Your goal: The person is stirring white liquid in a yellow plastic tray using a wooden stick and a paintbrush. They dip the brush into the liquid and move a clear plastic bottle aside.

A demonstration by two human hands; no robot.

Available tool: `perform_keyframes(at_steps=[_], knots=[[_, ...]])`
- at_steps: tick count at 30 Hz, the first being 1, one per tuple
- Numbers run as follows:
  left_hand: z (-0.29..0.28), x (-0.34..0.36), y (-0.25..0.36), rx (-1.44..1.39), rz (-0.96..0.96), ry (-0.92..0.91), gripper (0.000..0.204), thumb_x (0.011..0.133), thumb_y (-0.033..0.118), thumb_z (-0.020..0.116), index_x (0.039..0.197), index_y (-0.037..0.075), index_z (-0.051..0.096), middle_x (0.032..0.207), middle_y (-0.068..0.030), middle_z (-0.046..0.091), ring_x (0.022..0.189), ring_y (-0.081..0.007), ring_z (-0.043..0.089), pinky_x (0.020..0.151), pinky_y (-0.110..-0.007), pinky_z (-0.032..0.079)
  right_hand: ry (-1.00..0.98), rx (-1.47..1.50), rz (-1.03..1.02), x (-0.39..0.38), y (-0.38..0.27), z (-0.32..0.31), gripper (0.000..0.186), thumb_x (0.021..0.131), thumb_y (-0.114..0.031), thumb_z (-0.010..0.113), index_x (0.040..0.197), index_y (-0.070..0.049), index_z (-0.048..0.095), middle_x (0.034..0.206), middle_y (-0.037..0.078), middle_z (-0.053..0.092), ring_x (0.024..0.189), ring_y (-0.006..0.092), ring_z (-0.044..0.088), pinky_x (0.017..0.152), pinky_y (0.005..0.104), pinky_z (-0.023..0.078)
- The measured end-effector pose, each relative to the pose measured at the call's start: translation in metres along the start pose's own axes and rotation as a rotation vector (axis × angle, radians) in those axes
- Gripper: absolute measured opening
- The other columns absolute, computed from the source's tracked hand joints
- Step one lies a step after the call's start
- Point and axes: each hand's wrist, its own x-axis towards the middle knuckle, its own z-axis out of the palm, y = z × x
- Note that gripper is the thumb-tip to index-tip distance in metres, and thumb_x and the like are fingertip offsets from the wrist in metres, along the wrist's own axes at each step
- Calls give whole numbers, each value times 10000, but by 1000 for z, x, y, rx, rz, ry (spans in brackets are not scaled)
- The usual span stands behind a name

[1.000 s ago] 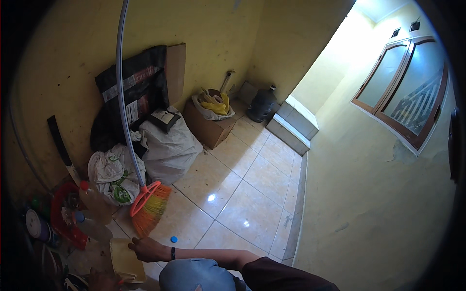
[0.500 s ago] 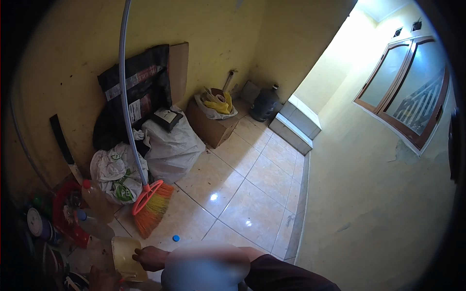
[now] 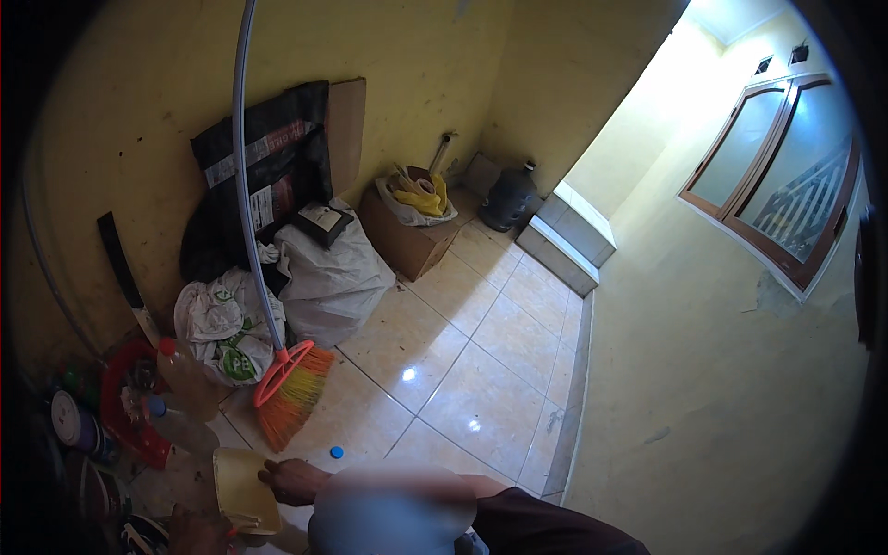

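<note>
At the bottom, my right hand (image 3: 294, 481) has its fingers closed on the rim of a pale yellow plastic container (image 3: 239, 481). My left hand (image 3: 192, 535), low and dim, is at the container's left with curled fingers beside a small red part; what it grips is unclear. Just behind are two plastic bottles, one red-capped (image 3: 185, 379), one blue-capped (image 3: 185, 435), and a red plastic basin (image 3: 125, 412). An orange-bristled broom (image 3: 287, 407) stands with its grey pole upright. A loose blue cap (image 3: 337, 452) lies on the tiles right of the container.
White sacks (image 3: 333, 287), black sheeting (image 3: 222, 213) and a cardboard box (image 3: 402, 245) line the yellow wall. A large water jug (image 3: 504, 199) stands near two tiled steps (image 3: 560, 259). Tubs (image 3: 76, 425) crowd the left. A pale wall (image 3: 703, 416) with a window bounds the right.
The whole scene has shifted slightly right and up in the view. My hands and the yellow container stay in much the same place relative to each other.
</note>
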Motion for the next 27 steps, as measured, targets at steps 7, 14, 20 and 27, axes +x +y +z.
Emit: perform_keyframes(at_steps=[7,14,20,27], knots=[[-7,3,5,-7,-47,-57,211,979,151,634,1059,5,762,1007,-248,754,976,-458,686,927,-556,472,-102,41,-42,-4,-12,13,280,923,-115,654,1140,50,589,1065,271,645,851,474,709,756,553,591],[-3,-2,3,6,-57,-51,210,973,158,640,1063,16,766,1045,-248,757,1035,-452,687,978,-561,463,50,-1,49,14,3,6,339,881,-88,674,1197,27,631,1096,274,659,862,454,735,753,525,622],[11,-3,-3,20,-50,15,203,966,167,651,1048,29,776,1025,-244,762,1042,-448,704,1015,-552,463,17,4,-34,-3,-4,11,251,924,-97,646,1130,39,603,1040,275,647,859,474,719,734,547,599],[4,-3,-2,13,-35,-10,189,962,154,650,1034,27,771,1001,-240,758,1004,-450,703,971,-546,466,-65,31,-92,-4,-12,13,290,921,-101,653,1161,44,580,1047,278,645,875,481,717,740,547,595]])
